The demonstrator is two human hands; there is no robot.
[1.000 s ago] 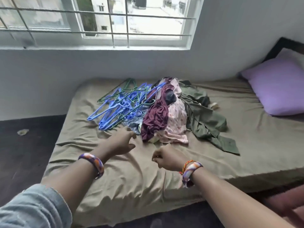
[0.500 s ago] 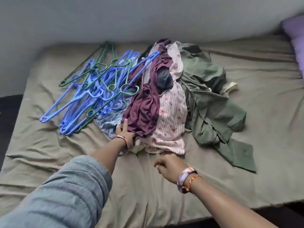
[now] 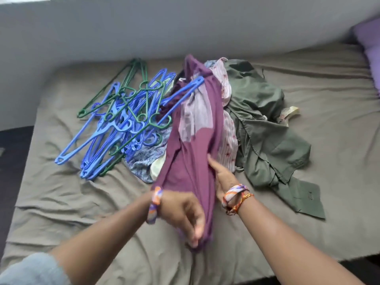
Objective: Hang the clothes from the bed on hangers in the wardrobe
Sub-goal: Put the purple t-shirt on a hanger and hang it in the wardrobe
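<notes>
On the olive-sheeted bed [image 3: 308, 233], beside a heap of blue and green hangers [image 3: 123, 120], the purple garment [image 3: 191, 157] is lifted off the clothes pile, left hand [image 3: 183, 214] pinching its near end, right hand [image 3: 223, 177] gripping its side

Matt purple cloth garment [image 3: 191, 161]; glossy plastic hangers [image 3: 115, 124]; wrinkled cloth bedsheet [image 3: 82, 202]

The one camera sits on the person's head, close above the bed [image 3: 308, 233], and looks forward and down past both arms, with the wall at the top and the spot where the hands hold the cloth low in the middle.
</notes>
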